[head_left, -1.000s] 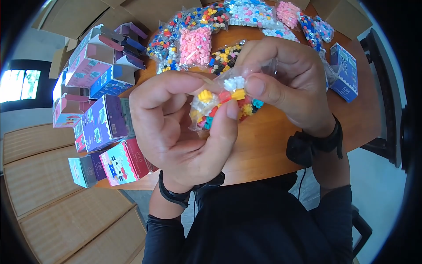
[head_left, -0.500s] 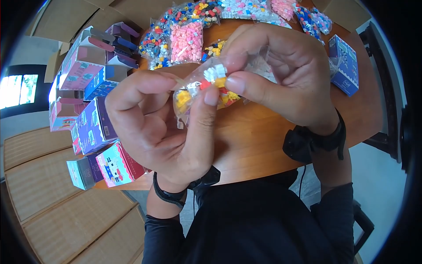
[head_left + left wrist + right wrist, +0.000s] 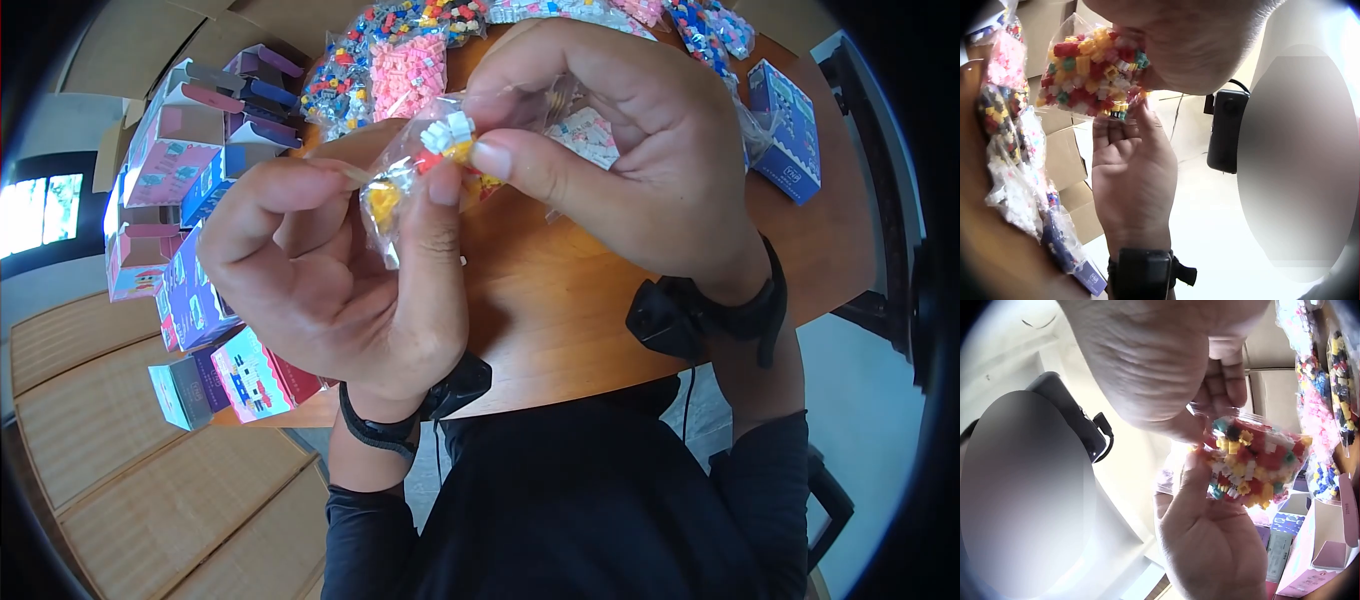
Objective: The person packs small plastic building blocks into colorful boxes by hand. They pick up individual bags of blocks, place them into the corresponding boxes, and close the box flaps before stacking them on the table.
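Observation:
Both hands pinch a small clear bag of mixed bricks (image 3: 383,200) held up above the table. My left hand (image 3: 350,270) grips its left part between thumb and fingers. My right hand (image 3: 640,150) pinches the bag's other side, thumb tip beside white and yellow bricks. Red, yellow, white and teal pieces fill the bag (image 3: 1088,72) in the left wrist view. The right wrist view shows the bag (image 3: 1254,462) between the two hands. Whether the bag is torn cannot be told.
Bags of bricks, among them a pink one (image 3: 408,78), lie along the table's far side. Opened boxes (image 3: 180,150) stand at the left, with a white-and-red box (image 3: 255,375) near the front. A blue box (image 3: 785,130) lies at the right on the wooden table (image 3: 560,330).
Both hands have moved left and slightly up in the head view with the bag between them. Their pinching grip looks much the same.

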`<control>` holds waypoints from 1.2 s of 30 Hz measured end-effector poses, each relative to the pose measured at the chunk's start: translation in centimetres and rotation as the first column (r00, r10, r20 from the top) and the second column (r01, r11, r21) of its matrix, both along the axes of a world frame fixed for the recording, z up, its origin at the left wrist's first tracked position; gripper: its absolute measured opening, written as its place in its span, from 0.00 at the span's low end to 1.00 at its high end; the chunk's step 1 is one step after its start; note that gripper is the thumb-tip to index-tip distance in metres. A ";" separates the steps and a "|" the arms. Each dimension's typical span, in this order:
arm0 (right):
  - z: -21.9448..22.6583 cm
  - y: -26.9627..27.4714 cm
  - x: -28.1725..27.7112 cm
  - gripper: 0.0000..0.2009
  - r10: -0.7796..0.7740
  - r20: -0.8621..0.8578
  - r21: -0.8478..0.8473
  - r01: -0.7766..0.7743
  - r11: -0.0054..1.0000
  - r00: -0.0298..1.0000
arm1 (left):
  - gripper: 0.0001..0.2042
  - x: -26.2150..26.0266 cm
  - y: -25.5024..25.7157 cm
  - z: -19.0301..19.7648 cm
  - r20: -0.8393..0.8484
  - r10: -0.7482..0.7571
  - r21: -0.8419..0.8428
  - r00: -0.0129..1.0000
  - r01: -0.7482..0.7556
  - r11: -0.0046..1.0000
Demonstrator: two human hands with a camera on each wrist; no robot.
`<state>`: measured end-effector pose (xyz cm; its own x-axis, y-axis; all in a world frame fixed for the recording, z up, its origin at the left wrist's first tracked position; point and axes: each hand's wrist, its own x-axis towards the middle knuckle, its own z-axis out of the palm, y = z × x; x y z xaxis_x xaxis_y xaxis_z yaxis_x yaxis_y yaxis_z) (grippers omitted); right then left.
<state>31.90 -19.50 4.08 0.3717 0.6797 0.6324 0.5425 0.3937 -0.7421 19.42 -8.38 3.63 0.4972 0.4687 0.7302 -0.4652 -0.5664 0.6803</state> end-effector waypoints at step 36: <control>0.6 0.3 -0.7 0.03 -0.127 0.013 -0.032 0.128 0.991 0.992 | 0.20 0.1 1.8 0.8 -0.073 -0.249 -0.195 0.966 0.231 0.953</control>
<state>31.17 -19.22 4.66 0.4501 0.6476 0.6148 0.5946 0.2963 -0.7474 19.56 -6.56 4.46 0.6750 0.4483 0.5860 -0.4993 -0.3073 0.8101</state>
